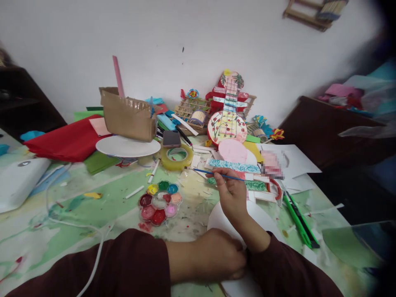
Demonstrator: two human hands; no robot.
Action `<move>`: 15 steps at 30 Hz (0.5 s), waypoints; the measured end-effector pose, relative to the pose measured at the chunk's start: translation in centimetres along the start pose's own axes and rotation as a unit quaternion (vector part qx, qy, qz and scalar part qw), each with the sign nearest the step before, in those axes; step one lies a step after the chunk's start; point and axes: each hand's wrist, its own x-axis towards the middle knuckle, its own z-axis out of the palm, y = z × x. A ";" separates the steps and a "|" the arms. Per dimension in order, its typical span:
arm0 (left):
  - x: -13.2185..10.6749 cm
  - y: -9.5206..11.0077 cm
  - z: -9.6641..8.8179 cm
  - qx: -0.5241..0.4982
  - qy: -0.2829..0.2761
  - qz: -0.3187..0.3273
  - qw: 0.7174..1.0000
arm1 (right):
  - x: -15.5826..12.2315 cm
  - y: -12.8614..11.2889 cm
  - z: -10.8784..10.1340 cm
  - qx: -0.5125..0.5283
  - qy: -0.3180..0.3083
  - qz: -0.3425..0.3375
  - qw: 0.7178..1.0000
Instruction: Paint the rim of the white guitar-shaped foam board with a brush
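My right hand (pixel 232 194) pinches a thin blue paintbrush (pixel 210 172), whose tip points left toward the tape roll. Just beyond that hand lies a paper craft guitar with teal and green painted strips (pixel 235 166) and a pink round piece (pixel 232 151). My left hand (pixel 216 255) rests closed, knuckles up, on the edge of a white paper plate (pixel 260 212) near the table's front. A flower-shaped paint palette (pixel 159 202) with red, pink, yellow, green and blue wells sits left of both hands.
A yellow tape roll (pixel 177 156), a phone (pixel 171 138), a white plate (pixel 128 146) with a cardboard box (pixel 128 115) and red paper (pixel 66 140) lie behind. A decorated paper guitar (pixel 228 119) leans on the wall. Green cutters (pixel 298 218) lie right; a white cable (pixel 95 247) runs left.
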 end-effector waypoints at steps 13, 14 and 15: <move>0.5 -0.7 -1.5 0.021 -0.003 0.075 0.997 | 0.4 0.5 5.7 -0.045 -0.215 -0.103 0.970; 0.4 -0.7 -1.5 0.018 -0.011 0.074 0.997 | 0.3 0.3 5.3 -0.043 -0.204 -0.103 0.973; 0.3 -0.6 -1.3 0.016 -0.023 0.069 0.997 | 0.3 0.2 4.7 -0.038 -0.185 -0.102 0.977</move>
